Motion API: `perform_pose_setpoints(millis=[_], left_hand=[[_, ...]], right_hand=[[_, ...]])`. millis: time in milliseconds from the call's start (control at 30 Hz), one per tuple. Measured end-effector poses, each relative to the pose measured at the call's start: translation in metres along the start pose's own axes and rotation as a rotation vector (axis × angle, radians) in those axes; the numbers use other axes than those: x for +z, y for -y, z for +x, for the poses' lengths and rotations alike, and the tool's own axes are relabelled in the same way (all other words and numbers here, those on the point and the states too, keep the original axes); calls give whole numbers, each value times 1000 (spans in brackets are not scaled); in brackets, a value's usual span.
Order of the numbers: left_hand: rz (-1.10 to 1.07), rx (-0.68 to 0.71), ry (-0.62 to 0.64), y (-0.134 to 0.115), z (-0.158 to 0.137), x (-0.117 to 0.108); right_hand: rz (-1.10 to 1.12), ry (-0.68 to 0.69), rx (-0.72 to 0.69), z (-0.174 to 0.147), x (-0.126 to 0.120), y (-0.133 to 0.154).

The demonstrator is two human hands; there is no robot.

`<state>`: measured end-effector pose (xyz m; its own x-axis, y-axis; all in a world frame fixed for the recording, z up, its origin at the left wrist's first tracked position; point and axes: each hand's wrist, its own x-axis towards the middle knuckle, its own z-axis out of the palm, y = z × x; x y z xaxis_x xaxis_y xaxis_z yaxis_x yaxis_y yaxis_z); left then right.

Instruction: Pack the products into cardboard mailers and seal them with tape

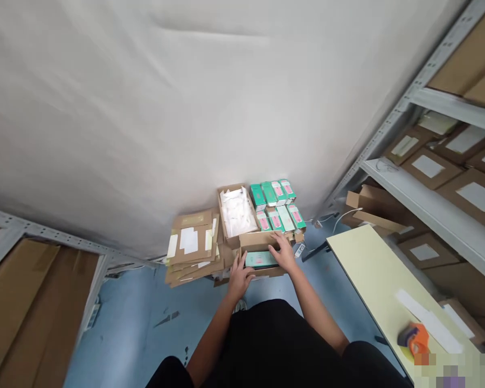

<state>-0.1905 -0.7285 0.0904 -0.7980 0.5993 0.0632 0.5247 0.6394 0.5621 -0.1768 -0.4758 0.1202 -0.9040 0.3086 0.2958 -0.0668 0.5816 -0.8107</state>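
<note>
Flanking a green box [262, 259] are two bare hands — left hand [240, 276] at its left end, right hand [283, 252] at its right. Box lies lengthwise, low inside an open brown carton [258, 237]. Left hand: fingers spread at the carton's left side, thumb apart along the near edge. Right hand: thumb and fingers parted, thumb by the box's right end, fingertips up at the carton's far wall. Firmness of contact can't be told for either.

Just beyond the carton, a second carton [233, 237] full of white packets [238, 210]. Right of that, green-and-white boxes [271, 195] in two rows, some with pink panels. To the left, flattened cardboard [193, 243] in an uneven stack, white and yellowish labels on top. Blue floor [133, 312] below.

Farther right, a pale yellow bench [364, 258] — orange tape dispenser [417, 339] on it, white paper strips [438, 326] just beside. Behind the bench, metal shelving [432, 199] carries labelled brown cartons [428, 166].
</note>
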Motion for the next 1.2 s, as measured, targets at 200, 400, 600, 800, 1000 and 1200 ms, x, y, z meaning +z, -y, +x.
perform_pose_setpoints(millis=[200,400,600,800,1000,1200], left_hand=[[-19,-108,-23,70,-25,-36],[-34,-184,-43,107,-32,-52],[-57,-193,-55,115,-24,-50],[-68,-242,-66,105,-20,-48],[-36,-249,-93,104,-21,-46],[-27,-266,-94,106,-18,-47]], right_hand=[[-76,27,-4,39,67,17],[-217,167,36,88,113,19],[-409,418,118,165,154,6],[-689,647,383,204,198,-16],[-708,681,390,210,216,-24],[-698,521,355,215,206,-9]])
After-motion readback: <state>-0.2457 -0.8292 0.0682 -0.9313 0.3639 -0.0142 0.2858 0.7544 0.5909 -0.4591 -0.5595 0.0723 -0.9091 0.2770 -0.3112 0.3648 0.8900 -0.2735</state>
